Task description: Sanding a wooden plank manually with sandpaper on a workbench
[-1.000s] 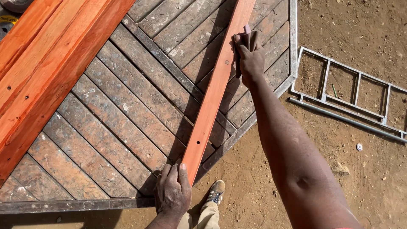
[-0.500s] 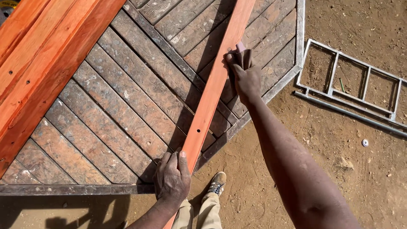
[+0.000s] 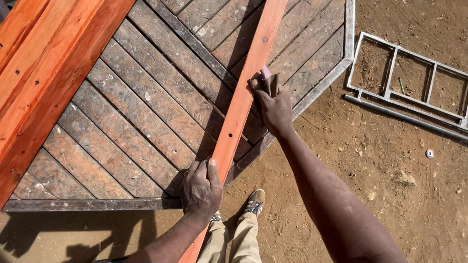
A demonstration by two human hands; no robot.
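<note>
A long orange-stained wooden board (image 3: 242, 102) runs from the bottom centre of the frame up to the top centre, leaning slightly right, its lower end over the person's legs and its upper length lying across a weathered slatted deck panel (image 3: 146, 112). The left hand (image 3: 201, 186) is clamped over the board's lower left edge, fingers wrapped and thumb on top. The right hand (image 3: 274, 103) presses a folded brown sanding pad (image 3: 267, 83) against the board's right edge near the frame's middle; the fingers are curled round the pad. The board rests on a narrow bearing, so a hard push from the right hand could likely twist or slide it sideways if the left-hand hold slackens. Fingers riding the raw edge could pick up splinters, and the pad might snag at the drilled holes along the board's face. A shoe (image 3: 254, 202) sits directly under the board's lower end, where a slipped board would probably land. At upper left lies a stack of similar orange boards (image 3: 44, 83), well apart from the hands. At upper right, on the bare dirt (image 3: 390, 165), lies a grey metal frame (image 3: 404, 83), a tripping risk if the person steps right.
</note>
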